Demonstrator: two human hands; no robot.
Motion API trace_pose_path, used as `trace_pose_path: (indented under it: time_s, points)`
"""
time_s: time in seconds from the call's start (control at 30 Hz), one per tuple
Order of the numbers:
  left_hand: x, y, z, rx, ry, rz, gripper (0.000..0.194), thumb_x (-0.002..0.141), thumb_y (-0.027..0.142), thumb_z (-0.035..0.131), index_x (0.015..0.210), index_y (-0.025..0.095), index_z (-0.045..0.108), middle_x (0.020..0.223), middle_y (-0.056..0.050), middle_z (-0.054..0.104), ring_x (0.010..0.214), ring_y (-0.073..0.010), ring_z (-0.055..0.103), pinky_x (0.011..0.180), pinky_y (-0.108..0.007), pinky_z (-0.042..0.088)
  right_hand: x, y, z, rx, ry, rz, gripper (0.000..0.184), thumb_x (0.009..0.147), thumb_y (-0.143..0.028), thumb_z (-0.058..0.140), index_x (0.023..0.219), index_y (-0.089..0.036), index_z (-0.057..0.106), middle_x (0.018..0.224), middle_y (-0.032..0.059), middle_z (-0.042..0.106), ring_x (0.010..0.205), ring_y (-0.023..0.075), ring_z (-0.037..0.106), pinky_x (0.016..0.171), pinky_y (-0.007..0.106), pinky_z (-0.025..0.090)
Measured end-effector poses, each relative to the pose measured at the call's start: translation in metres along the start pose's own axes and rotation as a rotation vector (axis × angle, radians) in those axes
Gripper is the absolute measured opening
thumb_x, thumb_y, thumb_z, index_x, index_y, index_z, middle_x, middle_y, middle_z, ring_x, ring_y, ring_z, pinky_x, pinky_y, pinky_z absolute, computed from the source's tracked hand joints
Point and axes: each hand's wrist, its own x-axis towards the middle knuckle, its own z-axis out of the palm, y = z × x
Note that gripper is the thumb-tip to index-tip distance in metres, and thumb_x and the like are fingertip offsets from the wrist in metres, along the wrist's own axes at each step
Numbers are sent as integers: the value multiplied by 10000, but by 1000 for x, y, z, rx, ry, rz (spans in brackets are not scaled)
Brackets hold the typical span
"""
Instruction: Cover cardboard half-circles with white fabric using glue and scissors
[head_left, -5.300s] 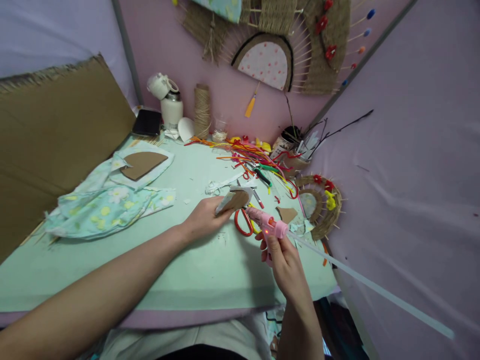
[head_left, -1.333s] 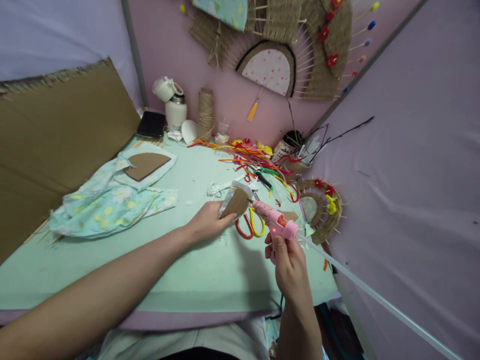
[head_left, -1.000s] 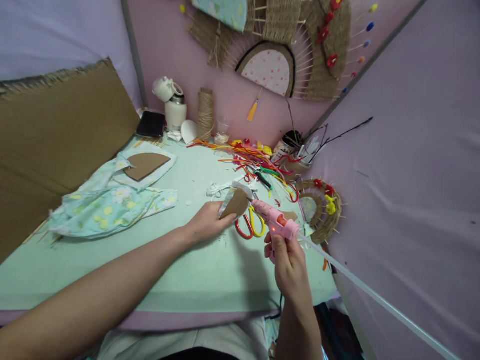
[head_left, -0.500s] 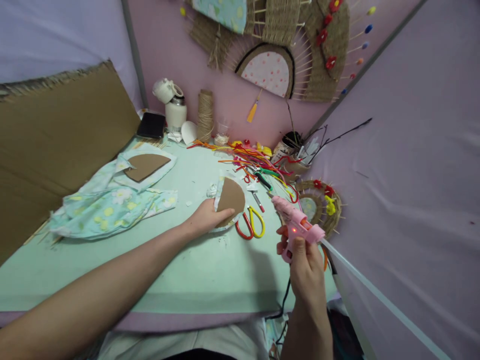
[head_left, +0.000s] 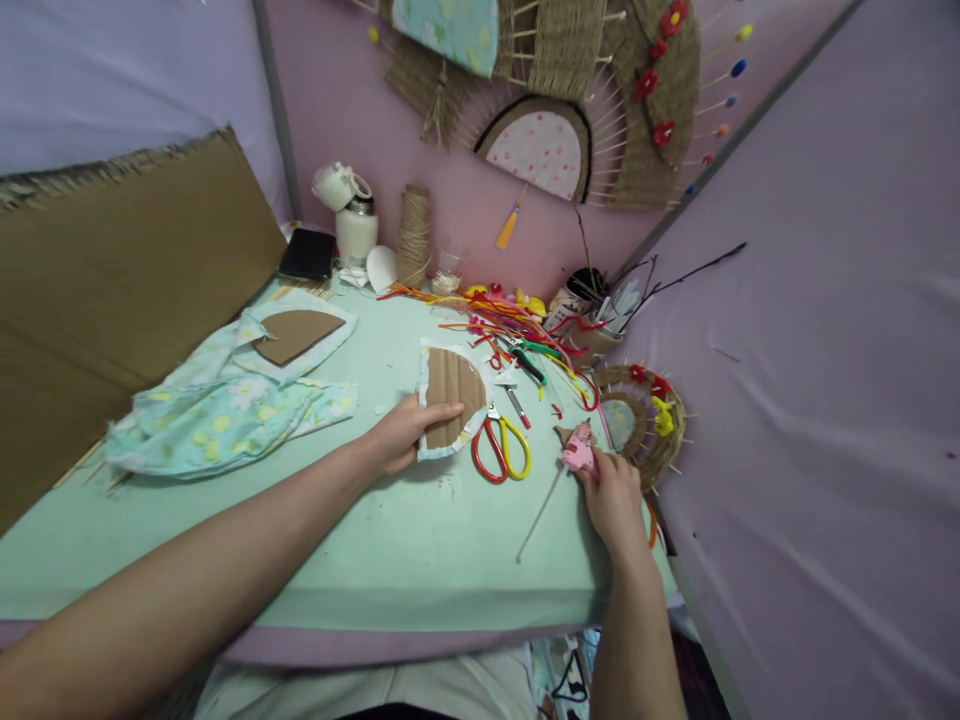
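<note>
My left hand grips a half-round cardboard piece by its straight edge, thumb on the bare brown face. Floral cloth is folded over its straight and lower edges, while a cloth flap stands out along the curve, where something shiny shows. At the right of the table, my right hand is closed on the pink glue gun, low over the tabletop. Its glue stick points down and left. Scissors with one red and one yellow handle lie between the hands.
A cutter and green-handled pliers lie beyond the scissors, near colourful pipe cleaners. Floral cloth with a cardboard piece lies left. A twine spool stands behind. A round woven piece leans at right.
The glue gun has left the cardboard piece's edge, moved right and down to the table, and turned round. The cardboard piece has tilted so its brown face shows fully.
</note>
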Motion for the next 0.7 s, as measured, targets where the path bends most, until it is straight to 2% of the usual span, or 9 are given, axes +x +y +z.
trace_pose_path:
  time_s: [0.1, 0.2, 0.3, 0.43, 0.57, 0.7]
  points:
    - [-1, 1, 1, -55, -17, -3, 396, 688, 224, 752, 1055, 138, 631, 920, -77, 712, 771, -176, 660, 686, -291, 530, -3, -16, -20, 43, 116, 60, 430, 822, -388, 524, 1179, -169, 623, 1188, 194, 551, 1062, 363, 481, 865, 539, 390]
    - [-4, 1, 3, -90, -48, 9, 398, 670, 199, 763, 1043, 145, 636, 952, -79, 713, 787, -176, 657, 713, -300, 529, -2, -51, -37, 348, 146, -37, 385, 872, -374, 486, 1170, -179, 633, 1168, 162, 576, 1106, 298, 502, 964, 492, 370]
    - [-7, -1, 5, -99, -107, 31, 402, 656, 195, 777, 1031, 153, 639, 971, -81, 714, 824, -188, 659, 747, -315, 527, 1, -97, -35, 714, -17, -99, 333, 914, -339, 449, 1147, -212, 652, 1141, 114, 620, 1100, 232, 543, 999, 433, 379]
    - [-7, -4, 5, -117, -178, 49, 387, 670, 218, 777, 1029, 148, 650, 991, -82, 715, 858, -192, 661, 801, -323, 518, 3, -143, -16, 965, -230, -204, 436, 913, -392, 431, 1302, -241, 559, 1323, 81, 536, 1244, 216, 471, 1044, 382, 367]
    - [-5, -6, 5, -153, -170, 73, 398, 677, 218, 775, 1045, 137, 647, 1022, -90, 712, 867, -184, 662, 830, -322, 511, 4, -160, -8, 1090, -262, -251, 533, 908, -467, 374, 1376, -230, 469, 1342, 86, 525, 1268, 236, 460, 1014, 380, 413]
    - [-6, -8, 7, -137, -189, 83, 371, 699, 228, 760, 1045, 145, 655, 1009, -79, 716, 897, -191, 659, 835, -319, 506, 2, -164, -7, 1138, -225, -288, 553, 909, -448, 406, 1413, -220, 398, 1331, 91, 533, 1270, 238, 465, 1057, 394, 374]
